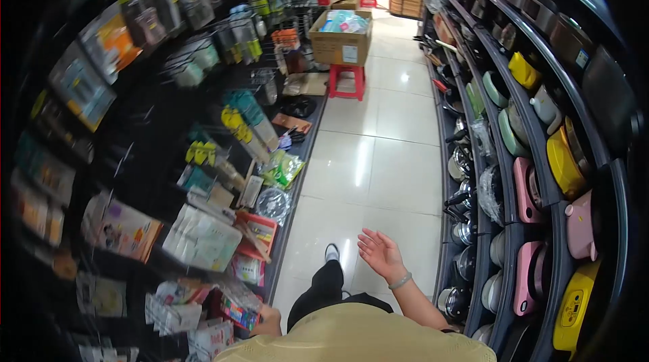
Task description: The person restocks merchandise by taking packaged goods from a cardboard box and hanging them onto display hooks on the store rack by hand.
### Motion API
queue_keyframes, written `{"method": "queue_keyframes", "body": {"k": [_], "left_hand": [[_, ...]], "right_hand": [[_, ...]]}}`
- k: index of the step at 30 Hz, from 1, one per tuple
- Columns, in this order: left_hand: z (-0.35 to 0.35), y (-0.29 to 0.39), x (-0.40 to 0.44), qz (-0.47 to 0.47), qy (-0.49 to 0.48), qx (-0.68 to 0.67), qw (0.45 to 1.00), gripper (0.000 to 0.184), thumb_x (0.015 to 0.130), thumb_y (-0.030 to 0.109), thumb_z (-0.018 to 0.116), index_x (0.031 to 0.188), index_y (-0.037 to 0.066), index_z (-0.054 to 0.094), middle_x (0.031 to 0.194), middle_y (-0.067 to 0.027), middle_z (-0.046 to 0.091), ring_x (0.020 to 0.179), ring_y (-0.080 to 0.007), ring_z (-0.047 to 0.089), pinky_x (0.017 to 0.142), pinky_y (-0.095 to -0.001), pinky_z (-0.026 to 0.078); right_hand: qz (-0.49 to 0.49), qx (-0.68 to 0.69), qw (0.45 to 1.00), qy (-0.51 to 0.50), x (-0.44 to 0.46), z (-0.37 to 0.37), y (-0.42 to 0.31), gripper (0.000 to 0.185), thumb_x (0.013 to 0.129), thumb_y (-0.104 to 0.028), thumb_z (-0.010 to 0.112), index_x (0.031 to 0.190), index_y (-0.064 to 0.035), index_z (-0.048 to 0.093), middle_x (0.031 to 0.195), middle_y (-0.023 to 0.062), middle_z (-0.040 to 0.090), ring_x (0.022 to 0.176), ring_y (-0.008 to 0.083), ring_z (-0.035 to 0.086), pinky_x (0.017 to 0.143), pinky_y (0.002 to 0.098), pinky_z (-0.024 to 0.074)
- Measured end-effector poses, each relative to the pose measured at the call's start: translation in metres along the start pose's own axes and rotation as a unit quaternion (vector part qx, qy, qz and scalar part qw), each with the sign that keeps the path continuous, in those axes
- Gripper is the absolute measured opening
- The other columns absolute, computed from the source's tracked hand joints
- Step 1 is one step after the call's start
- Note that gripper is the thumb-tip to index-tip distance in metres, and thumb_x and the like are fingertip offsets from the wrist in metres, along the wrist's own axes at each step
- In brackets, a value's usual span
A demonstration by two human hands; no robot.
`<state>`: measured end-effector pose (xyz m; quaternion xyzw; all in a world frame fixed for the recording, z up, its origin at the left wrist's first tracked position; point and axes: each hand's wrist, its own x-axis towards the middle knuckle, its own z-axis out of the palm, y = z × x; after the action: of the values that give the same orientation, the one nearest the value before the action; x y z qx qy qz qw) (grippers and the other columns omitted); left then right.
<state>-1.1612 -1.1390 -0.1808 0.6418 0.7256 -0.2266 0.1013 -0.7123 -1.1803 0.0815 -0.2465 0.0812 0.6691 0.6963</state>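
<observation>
My right hand [380, 254] is held out over the tiled aisle, palm partly up, fingers spread and nothing in them. A pale bracelet [400, 281] circles its wrist. Low at the left, beside my body, my left hand [270, 322] is at the edge of a colourful packet [239, 311] with a red border and clear plastic. It appears to grip that edge, though its fingers are mostly hidden. Close by hang white packaged goods [174, 308], and a pink packet [248, 269] lies on the low shelf just ahead.
Hanging packaged goods line the left rack, with a red tray [260, 235] on its bottom shelf. Ahead, a cardboard box [341, 37] rests on a red stool [347, 83]. The right shelves hold pots, pans, a pink cooker [529, 277] and a yellow appliance [574, 308]. Floor tiles [338, 159] run between.
</observation>
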Motion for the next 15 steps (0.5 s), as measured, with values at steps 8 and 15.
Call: {"method": "queue_keyframes", "body": {"k": [8,15], "left_hand": [[-0.097,0.135,0.099,0.043,-0.065,-0.12,0.99,0.02,0.066,0.01,0.062,0.083,0.001,0.065,0.088,-0.0171,0.064,0.086,-0.0281,0.063,0.074,-0.034,0.049],[-0.215,0.396,0.318,0.199,0.159,-0.249,0.934,0.016,0.073,0.012,0.052,0.069,0.005,0.066,0.07,-0.0168,0.063,0.067,-0.0345,0.062,0.062,-0.0436,0.049]], "right_hand": [[-0.054,0.045,0.994,0.082,0.105,0.011,-0.079,0.038,0.088,-0.03,0.048,0.116,-0.0033,0.049,0.104,0.0087,0.054,0.093,0.0196,0.051,0.08,0.0317,0.043],[-0.115,-0.04,0.992,-0.018,0.218,0.112,-0.183,0.033,0.088,-0.027,0.048,0.11,-0.0028,0.052,0.096,0.007,0.056,0.088,0.0189,0.052,0.078,0.0304,0.0431]]}}
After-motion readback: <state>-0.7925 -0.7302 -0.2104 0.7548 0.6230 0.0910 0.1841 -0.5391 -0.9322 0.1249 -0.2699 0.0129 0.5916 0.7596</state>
